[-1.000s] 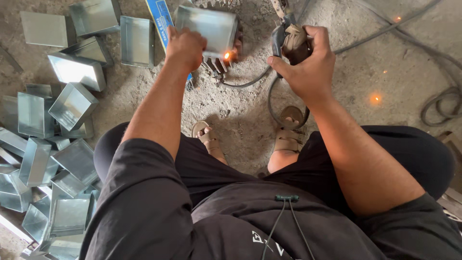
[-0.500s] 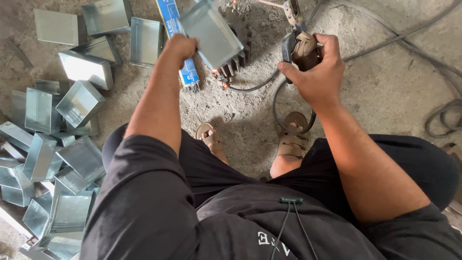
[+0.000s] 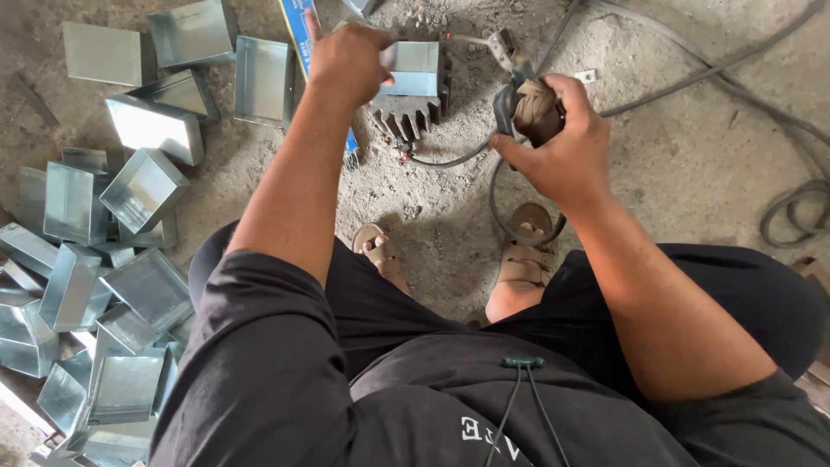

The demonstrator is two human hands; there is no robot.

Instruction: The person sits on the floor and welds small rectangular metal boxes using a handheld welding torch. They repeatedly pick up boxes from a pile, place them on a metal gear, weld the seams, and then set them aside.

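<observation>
Metal box (image 3: pixel 413 69) in left grip (image 3: pixel 346 60)

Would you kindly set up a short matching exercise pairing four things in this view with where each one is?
Things:
1. metal box
2. welding holder
3. pile of metal boxes
4. blue strip

Places:
A. heaped on the ground at the person's left
B. gripped in the right hand
C. on the ground beyond the left hand, partly hidden by it
D. held by the left hand on the dark toothed block

Pairs: 1-D, 2-B, 3-A, 4-C
</observation>
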